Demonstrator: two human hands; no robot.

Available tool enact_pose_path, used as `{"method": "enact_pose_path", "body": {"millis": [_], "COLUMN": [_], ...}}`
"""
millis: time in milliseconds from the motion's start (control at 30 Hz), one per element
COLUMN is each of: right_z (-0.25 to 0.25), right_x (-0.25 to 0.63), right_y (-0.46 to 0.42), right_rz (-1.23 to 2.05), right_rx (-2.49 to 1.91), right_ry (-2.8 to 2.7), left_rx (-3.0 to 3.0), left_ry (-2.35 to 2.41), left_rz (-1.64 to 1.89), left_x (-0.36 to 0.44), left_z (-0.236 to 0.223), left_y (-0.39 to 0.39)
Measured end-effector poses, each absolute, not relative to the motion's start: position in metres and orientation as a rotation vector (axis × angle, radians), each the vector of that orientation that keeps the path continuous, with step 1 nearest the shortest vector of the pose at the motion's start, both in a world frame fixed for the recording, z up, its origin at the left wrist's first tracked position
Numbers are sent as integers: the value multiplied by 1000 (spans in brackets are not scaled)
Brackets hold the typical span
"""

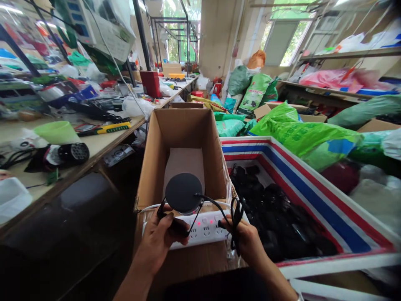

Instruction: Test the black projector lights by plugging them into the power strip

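Note:
My left hand (pixel 159 240) is closed around the base of a round black device (pixel 184 192), holding it up over a white power strip (pixel 203 228) with red lit switches. My right hand (pixel 246 240) pinches a looped bundle of the device's black cable (pixel 236 211) just right of the strip. The strip lies on the near edge of an open cardboard box (pixel 150 159), whose bottom shows a pale sheet.
To the right stands a red, white and blue striped bin (pixel 313 184) filled with several black devices. Green bags (pixel 300 133) pile up behind it. A cluttered workbench (pixel 100 144) runs along the left with a green bowl, tools and cables. Shelves fill the right wall.

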State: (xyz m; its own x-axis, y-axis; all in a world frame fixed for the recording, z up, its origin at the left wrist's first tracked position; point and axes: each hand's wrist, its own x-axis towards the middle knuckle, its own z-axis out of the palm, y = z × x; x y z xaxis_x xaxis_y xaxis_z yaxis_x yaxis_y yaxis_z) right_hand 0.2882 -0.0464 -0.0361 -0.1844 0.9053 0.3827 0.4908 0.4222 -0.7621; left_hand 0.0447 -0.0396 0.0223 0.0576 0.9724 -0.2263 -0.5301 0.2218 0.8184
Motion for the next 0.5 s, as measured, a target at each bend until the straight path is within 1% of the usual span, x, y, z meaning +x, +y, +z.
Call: {"method": "enact_pose_path", "body": {"millis": [200,333,500], "right_z": [-35,-48,-62], "right_x": [278,275,275], "right_y": [-43,-45,-51], "right_rz": [573,485,480], "right_rx": [-1119,-1088,-1144], "right_ry": [-2022,-1955,-1897], "left_rx": [682,713,733], "left_ry": [899,910,932], "left_rz": [1258,1299,1412], "left_x": [42,38,35], "left_z": [22,12,9], "left_y": [-32,-26,-17]}}
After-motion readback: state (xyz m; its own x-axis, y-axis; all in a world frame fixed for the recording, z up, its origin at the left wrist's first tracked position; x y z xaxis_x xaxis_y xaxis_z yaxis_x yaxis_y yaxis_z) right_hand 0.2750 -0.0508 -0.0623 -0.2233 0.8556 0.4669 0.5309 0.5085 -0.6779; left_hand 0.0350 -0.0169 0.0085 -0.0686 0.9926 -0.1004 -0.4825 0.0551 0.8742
